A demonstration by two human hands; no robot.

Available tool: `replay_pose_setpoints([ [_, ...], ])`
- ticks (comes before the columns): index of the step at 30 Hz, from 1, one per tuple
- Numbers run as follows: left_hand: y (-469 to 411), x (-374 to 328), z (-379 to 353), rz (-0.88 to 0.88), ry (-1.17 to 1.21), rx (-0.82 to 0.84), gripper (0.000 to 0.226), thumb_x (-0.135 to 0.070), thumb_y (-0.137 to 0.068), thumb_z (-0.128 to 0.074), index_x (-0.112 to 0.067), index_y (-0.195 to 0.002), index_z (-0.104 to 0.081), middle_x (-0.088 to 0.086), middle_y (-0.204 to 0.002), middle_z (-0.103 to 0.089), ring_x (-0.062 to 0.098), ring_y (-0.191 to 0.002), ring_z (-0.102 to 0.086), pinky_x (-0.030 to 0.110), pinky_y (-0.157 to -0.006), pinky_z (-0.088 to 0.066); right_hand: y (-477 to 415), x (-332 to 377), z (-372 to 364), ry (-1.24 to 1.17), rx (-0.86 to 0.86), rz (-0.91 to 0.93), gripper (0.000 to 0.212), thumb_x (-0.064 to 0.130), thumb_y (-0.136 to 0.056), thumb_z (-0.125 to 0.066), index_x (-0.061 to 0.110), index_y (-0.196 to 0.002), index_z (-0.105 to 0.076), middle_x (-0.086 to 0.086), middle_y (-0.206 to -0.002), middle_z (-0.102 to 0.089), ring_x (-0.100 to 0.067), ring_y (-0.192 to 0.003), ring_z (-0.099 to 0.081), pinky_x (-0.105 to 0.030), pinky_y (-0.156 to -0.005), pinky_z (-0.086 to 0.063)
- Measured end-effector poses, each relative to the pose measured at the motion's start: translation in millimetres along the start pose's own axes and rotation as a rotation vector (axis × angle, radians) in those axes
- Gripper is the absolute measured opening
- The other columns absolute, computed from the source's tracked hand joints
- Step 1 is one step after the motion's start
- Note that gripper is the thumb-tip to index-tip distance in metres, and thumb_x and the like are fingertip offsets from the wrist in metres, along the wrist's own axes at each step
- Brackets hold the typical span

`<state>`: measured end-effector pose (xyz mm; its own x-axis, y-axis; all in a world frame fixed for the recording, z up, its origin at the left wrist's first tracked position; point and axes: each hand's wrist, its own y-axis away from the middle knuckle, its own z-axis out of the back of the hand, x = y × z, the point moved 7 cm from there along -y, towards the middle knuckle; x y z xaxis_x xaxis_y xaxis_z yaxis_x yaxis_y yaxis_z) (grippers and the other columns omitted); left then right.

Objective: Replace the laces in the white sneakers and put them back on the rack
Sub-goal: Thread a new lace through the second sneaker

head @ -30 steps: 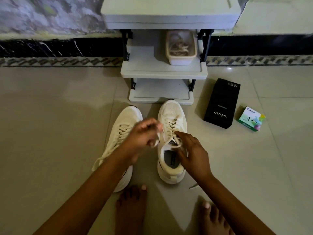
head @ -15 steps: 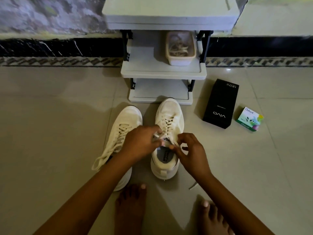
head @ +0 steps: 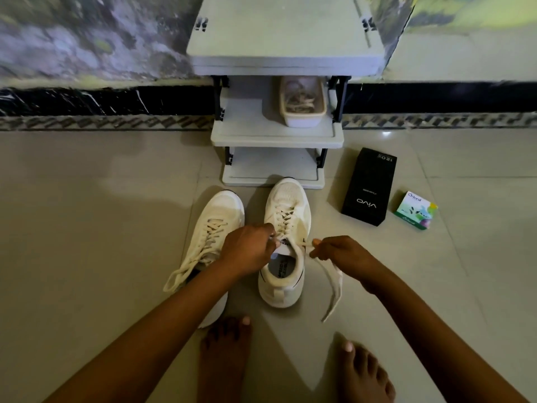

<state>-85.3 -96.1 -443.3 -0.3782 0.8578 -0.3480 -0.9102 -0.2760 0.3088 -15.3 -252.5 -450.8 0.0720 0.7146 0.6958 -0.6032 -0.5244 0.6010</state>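
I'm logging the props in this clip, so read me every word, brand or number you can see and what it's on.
"vivo": black box, printed upside down from here.
"120": the same box's far end.
Small green box: brand word too blurred.
Sneaker insole print: unreadable.

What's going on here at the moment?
A barefoot person is lacing one white sneaker on the floor. The left grip pinches at the tongue, and the right grip holds the lace out to the side, its loose end trailing on the floor. The other sneaker sits alongside, laced but untied. Both stand in front of the rack, not on it.
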Motion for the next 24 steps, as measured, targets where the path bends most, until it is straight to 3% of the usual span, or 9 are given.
replay_pose_setpoints([
  [4, 9.7, -1.3, 35.7, 0.005, 0.428, 0.033, 0.026, -0.019, -0.1, -0.04, -0.011, -0.112, -0.062, 0.002, -0.116, -0.061, 0.018, -0.106, -0.056, 0.022, -0.082, -0.042, 23.9, 27.8, 29.9, -0.088, -0.071, 0.121, 0.029, 0.031, -0.099, -0.041, 0.017, -0.096, -0.067, -0.002, -0.103, -0.064, -0.011, -0.097, -0.056, -0.026, -0.083, -0.037],
  [7, 13.9, -9.1, 78.0, -0.031, 0.597, -0.025, 0.028, -0.004, -0.096, -0.038, -0.012, -0.096, -0.065, -0.005, -0.083, -0.06, 0.006, -0.074, -0.056, 0.013, -0.063, -0.04, 40.5, 61.6, 43.2, -0.149, -0.052, 0.241, 0.032, 0.024, -0.1, -0.039, 0.013, -0.101, -0.069, -0.001, -0.106, -0.067, -0.01, -0.102, -0.059, -0.023, -0.088, -0.042],
  [9, 18.5, -21.6, 107.5, -0.057, 0.679, -0.058, 0.027, 0.001, -0.096, -0.037, -0.007, -0.094, -0.062, -0.002, -0.072, -0.056, 0.003, -0.059, -0.052, 0.014, -0.058, -0.04, 51.2, 87.3, 49.6, -0.217, -0.031, 0.314, 0.033, 0.025, -0.099, -0.041, 0.013, -0.101, -0.071, 0.001, -0.104, -0.07, -0.009, -0.102, -0.062, -0.023, -0.092, -0.043],
  [13, 34.5, -47.4, 172.3, -0.116, 0.827, -0.192, 0.011, 0.002, -0.096, -0.043, 0.0, -0.094, -0.053, 0.011, -0.08, -0.062, 0.004, -0.059, -0.062, 0.011, -0.058, -0.048, 74.3, 139.7, 62.7, -0.441, -0.055, 0.408, 0.033, 0.024, -0.098, -0.044, -0.001, -0.09, -0.065, -0.003, -0.084, -0.073, -0.013, -0.085, -0.068, -0.02, -0.078, -0.05],
  [16, 46.4, -65.4, 214.1, -0.166, 0.822, -0.241, 0.012, -0.001, -0.093, -0.051, -0.004, -0.084, -0.058, 0.013, -0.085, -0.066, 0.003, -0.066, -0.065, 0.011, -0.063, -0.051, 93.4, 168.5, 68.3, -0.471, -0.068, 0.491, 0.025, 0.019, -0.096, -0.049, 0.008, -0.079, -0.063, -0.006, -0.077, -0.069, -0.017, -0.078, -0.065, -0.025, -0.079, -0.052],
  [18, 53.8, -72.1, 233.2, -0.162, 0.749, -0.275, 0.008, -0.004, -0.091, -0.058, -0.003, -0.089, -0.065, 0.008, -0.09, -0.068, 0.008, -0.077, -0.063, 0.009, -0.064, -0.048, 106.0, 182.1, 70.4, -0.374, -0.095, 0.575, 0.019, 0.009, -0.094, -0.051, 0.007, -0.081, -0.064, -0.006, -0.077, -0.066, -0.012, -0.074, -0.061, -0.02, -0.073, -0.05],
  [21, 58.7, -71.5, 242.7, -0.114, 0.733, -0.313, 0.015, -0.006, -0.088, -0.062, 0.003, -0.098, -0.068, 0.005, -0.091, -0.067, 0.007, -0.073, -0.059, 0.007, -0.056, -0.046, 112.5, 186.4, 76.9, -0.357, -0.202, 0.622, 0.01, -0.004, -0.089, -0.056, 0.003, -0.088, -0.063, -0.002, -0.069, -0.067, -0.001, -0.062, -0.062, -0.012, -0.062, -0.047],
  [24, 63.3, -71.4, 244.1, -0.076, 0.738, -0.366, 0.014, -0.005, -0.086, -0.065, 0.003, -0.098, -0.069, 0.005, -0.087, -0.067, 0.008, -0.067, -0.059, 0.008, -0.054, -0.048, 115.1, 185.6, 83.8, -0.413, -0.315, 0.615, 0.018, -0.005, -0.082, -0.065, 0.011, -0.089, -0.063, 0.002, -0.063, -0.068, -0.003, -0.062, -0.065, -0.014, -0.065, -0.05],
])
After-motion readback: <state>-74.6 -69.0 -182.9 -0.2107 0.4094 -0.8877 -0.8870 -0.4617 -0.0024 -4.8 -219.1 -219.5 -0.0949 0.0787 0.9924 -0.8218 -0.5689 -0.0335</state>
